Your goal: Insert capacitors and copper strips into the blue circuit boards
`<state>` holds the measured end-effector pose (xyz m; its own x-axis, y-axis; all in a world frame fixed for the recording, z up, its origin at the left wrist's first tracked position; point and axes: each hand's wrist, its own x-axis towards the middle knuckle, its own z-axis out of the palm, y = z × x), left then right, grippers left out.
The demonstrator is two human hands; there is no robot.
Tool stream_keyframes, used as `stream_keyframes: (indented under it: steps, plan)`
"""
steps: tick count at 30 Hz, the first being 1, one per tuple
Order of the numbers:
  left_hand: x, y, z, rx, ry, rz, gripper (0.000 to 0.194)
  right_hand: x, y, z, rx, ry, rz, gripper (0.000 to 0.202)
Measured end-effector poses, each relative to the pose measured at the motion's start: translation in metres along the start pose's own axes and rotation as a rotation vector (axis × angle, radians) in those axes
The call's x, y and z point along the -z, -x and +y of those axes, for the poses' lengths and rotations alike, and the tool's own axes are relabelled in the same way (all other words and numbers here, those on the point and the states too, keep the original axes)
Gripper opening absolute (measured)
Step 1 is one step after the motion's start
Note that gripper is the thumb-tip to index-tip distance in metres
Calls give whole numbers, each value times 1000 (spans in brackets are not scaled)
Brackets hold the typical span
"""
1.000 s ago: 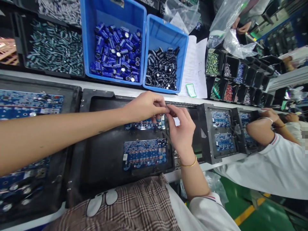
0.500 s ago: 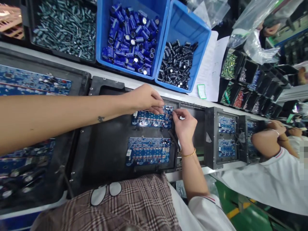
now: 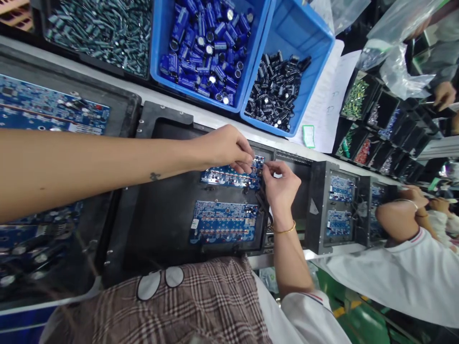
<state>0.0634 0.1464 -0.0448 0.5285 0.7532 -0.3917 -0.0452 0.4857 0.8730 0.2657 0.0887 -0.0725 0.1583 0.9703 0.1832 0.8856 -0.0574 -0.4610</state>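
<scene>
Two blue circuit boards lie one above the other in a black tray (image 3: 154,210). My left hand (image 3: 229,149) reaches in from the left over the upper circuit board (image 3: 229,177), its fingers bent and pinched together above the board's right part. At that board's right end is my right hand (image 3: 281,184), with thumb and index finger closed in a pinch and a gold bracelet at the wrist. Whatever either hand's fingertips hold is too small or hidden. Below them, the lower circuit board (image 3: 225,222) is untouched by either hand.
Behind the tray stand a blue bin (image 3: 156,71) of blue capacitors, another blue bin (image 3: 319,38) of small black capacitors, and a black bin (image 3: 96,38) of dark green parts. Papers (image 3: 328,95) lie beside them. At right, a co-worker's arm (image 3: 396,220) rests near more boards.
The whole view has shifted slightly, with the bins now a little farther right. Both hands keep almost the same pinched poses at the upper circuit board.
</scene>
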Motion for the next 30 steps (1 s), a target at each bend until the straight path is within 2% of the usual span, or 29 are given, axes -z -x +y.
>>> stream_keyframes:
  steps: [4,6,8,10,12,13,14,15,17,18,20,22,24,26,30]
  plan:
    - [0,1,0,-15,-22,-17,10,4,-2,-4,90,140,-34,14]
    - [-2,3,0,-31,-44,-11,12,12,-2,-8,139,102,-83,14]
    - [-6,8,1,-48,-75,-7,11,23,3,-13,153,-85,-151,16]
    - [-11,12,5,-42,-118,-72,9,34,11,-17,120,-339,-192,27]
    - [-16,8,13,-55,-219,-178,11,45,20,-19,59,-509,-150,26]
    - [-17,1,18,-95,-307,-194,13,50,25,-18,33,-544,-99,20]
    - [-19,-9,23,-155,-418,-163,18,55,30,-17,13,-548,-37,14]
    - [-21,-23,28,-223,-540,-78,26,60,36,-15,4,-529,21,10]
    - [-25,-58,36,-312,-763,165,51,70,49,-10,34,-455,62,7]
    - [-28,-77,39,-303,-842,270,60,74,58,-8,65,-414,31,9]
    - [-34,-112,40,-247,-946,403,67,79,78,-3,139,-357,-112,19]
    - [-37,-135,37,-231,-1013,441,69,79,99,3,181,-331,-210,25]
    - [-34,-143,35,-292,-1072,395,68,76,116,10,170,-291,-182,24]
    - [-26,-141,36,-356,-1130,315,64,73,127,16,149,-238,-121,23]
    - [-7,-131,44,-337,-1207,172,55,67,130,20,180,-198,-110,24]
